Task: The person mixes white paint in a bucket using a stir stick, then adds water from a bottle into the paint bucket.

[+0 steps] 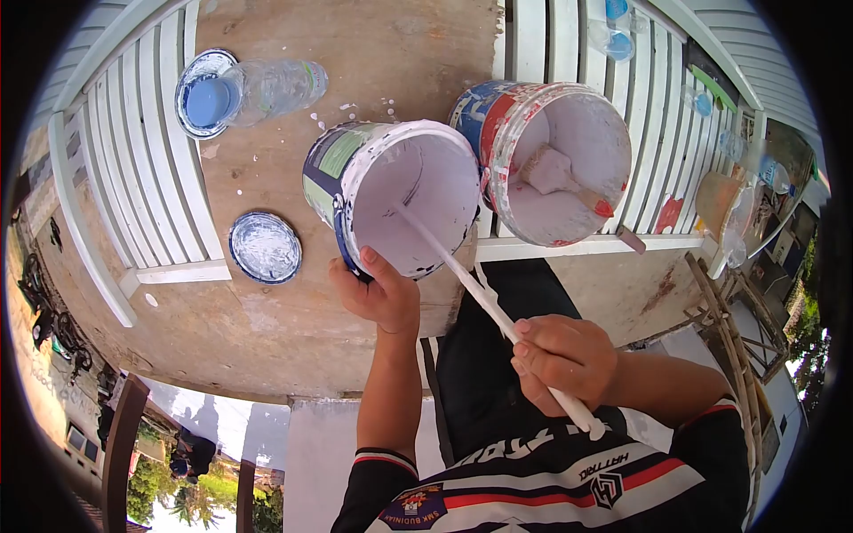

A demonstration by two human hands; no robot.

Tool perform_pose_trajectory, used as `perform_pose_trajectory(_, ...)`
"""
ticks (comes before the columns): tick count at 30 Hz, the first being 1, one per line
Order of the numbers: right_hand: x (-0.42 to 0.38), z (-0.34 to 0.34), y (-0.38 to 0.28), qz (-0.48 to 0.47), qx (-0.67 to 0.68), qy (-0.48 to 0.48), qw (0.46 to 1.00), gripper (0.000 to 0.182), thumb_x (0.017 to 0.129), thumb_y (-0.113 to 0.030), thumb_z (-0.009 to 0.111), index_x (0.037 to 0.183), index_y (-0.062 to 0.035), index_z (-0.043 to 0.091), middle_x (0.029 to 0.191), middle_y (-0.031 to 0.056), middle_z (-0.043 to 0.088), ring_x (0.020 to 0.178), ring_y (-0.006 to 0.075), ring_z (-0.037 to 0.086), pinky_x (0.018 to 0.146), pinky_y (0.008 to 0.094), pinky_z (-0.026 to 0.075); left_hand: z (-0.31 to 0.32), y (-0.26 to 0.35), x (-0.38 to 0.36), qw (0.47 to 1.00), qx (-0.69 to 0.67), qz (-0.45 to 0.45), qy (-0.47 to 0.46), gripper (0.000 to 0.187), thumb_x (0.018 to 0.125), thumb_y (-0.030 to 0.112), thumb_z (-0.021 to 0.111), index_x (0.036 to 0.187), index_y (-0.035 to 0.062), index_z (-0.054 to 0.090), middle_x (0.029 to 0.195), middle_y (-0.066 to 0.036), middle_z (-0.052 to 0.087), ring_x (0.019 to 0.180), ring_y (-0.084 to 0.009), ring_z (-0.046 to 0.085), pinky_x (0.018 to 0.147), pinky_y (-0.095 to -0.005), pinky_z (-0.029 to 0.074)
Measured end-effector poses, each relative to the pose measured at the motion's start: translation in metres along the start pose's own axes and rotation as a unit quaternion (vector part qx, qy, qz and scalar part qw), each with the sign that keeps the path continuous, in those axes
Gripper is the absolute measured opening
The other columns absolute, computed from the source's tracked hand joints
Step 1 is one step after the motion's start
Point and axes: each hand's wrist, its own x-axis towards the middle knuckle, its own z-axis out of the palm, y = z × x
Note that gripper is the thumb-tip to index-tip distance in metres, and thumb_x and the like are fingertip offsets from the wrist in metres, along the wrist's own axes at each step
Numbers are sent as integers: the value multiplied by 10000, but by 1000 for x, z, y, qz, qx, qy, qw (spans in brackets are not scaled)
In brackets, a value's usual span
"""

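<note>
My left hand (380, 293) grips the near rim of a paint bucket (324, 164), thumb on the edge, and the bucket tilts toward me. Pale, whitish paint coats its inside. In my right hand (569, 360) is a white paint-covered stick (471, 284), fingers wrapped round its upper part. Its far end reaches down into the bucket's paint. Right beside it, touching or nearly so, stands a red and blue bucket (498, 120) smeared with white. A paintbrush (555, 173) with a red-tipped handle lies inside that one.
A clear plastic bottle (280, 89) lies at the upper left by a blue-rimmed lid (206, 67). Another paint-smeared lid (265, 247) rests on the board (391, 44). White slatted railings (160, 151) flank the board. More plastic bottles (617, 31) are at the upper right.
</note>
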Motion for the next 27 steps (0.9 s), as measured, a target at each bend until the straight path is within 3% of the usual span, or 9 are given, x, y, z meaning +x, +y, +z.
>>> perform_pose_trajectory(4, 8, -10, -1, 43, 5, 11, 999, 121, 686, 72, 643, 777, 66, 564, 728, 137, 559, 596, 226, 608, 568, 270, 557, 3, 3, -1, 1000, -25, -14, 4, 308, 942, 257, 516, 789, -4, 454, 713, -84, 454, 607, -184, 446, 535, -302, 352)
perform_pose_trajectory(7, 21, -21, -5, 45, 1, 22, 999, 100, 679, 70, 649, 729, 63, 562, 727, 135, 557, 602, 237, 610, 565, 283, 558, 3, 4, -2, 1000, -22, -8, -1, 306, 939, 257, 522, 798, -7, 458, 707, -87, 460, 594, -183, 448, 522, -299, 351)
perform_pose_trajectory(11, 38, -38, -7, -88, -58, -80, 991, 160, 660, 87, 656, 653, -5, 525, 748, 140, 549, 600, 209, 590, 548, 254, 538, 4, 1, -6, 1000, -15, 2, 10, 308, 936, 260, 529, 801, -7, 459, 696, -89, 462, 583, -186, 451, 510, -305, 348)
perform_pose_trajectory(15, 20, -22, -18, -123, -135, -117, 976, 182, 698, 27, 664, 646, -32, 500, 747, 138, 550, 615, 211, 588, 546, 231, 527, -1, 0, -15, 999, 23, -19, -13, 299, 959, 288, 492, 887, -1, 461, 780, -64, 505, 693, -121, 461, 592, -262, 392)
perform_pose_trajectory(22, -1, -5, -32, 32, -70, -32, 997, 125, 686, 49, 656, 704, 14, 537, 742, 160, 568, 661, 269, 641, 580, 282, 572, 2, -5, -22, 999, 34, -14, 16, 318, 959, 306, 490, 885, -2, 459, 771, -64, 498, 667, -132, 460, 575, -265, 389)
perform_pose_trajectory(27, -8, -5, -36, 84, -53, 4, 995, 135, 674, 54, 657, 783, 59, 578, 748, 173, 581, 666, 282, 651, 582, 286, 572, 2, -6, -25, 999, 27, -13, 19, 340, 961, 323, 484, 888, -8, 457, 776, -69, 502, 674, -134, 468, 579, -263, 391)
